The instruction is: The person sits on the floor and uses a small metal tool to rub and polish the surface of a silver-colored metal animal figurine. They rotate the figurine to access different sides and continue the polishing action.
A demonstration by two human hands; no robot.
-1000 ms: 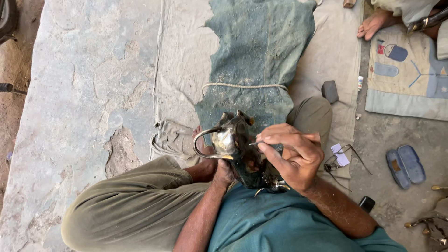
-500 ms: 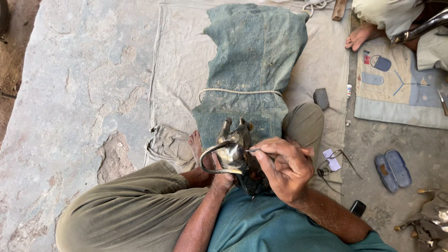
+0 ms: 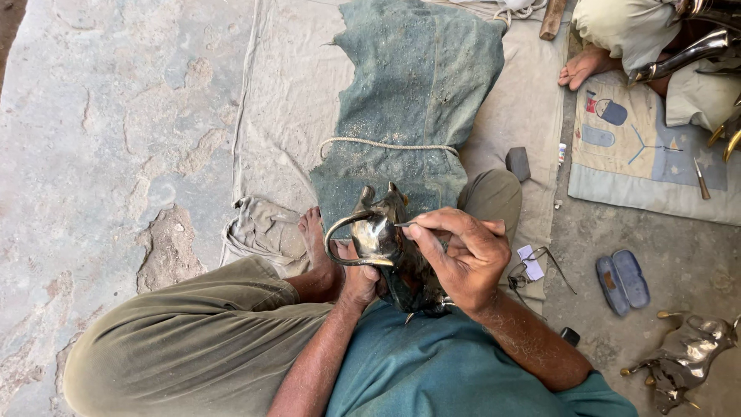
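We sit cross-legged on the stone floor and hold a dark, shiny metal animal figure with a curved loop (image 3: 382,243) in our lap, between our two hands. Our left hand (image 3: 359,282) comes up from below, forearm rising from our knee, and its fingers are wrapped around the underside of the figure, gripping it firmly. Our right hand (image 3: 463,259) arches over the figure from the other side, wrist bent, with the thumb and forefinger pinched together on a thin, dark metal tool (image 3: 407,225) whose tip meets the polished surface just beside the loop. The other fingers of that hand curl inward over the figure's body. Just beyond our hands a dusty teal leather apron tied with a pale cord (image 3: 417,100) lies spread over a beige cloth sheet (image 3: 285,100). Near our right hand, on the floor, lie a pair of thin wire-framed spectacles (image 3: 540,270) and a pair of small blue sandals (image 3: 621,282). Farther out past our right elbow rests another shiny brass animal figure (image 3: 687,359). Well beyond our right hand another person's bare foot (image 3: 583,68) rests at the edge of a patterned mat (image 3: 648,154).
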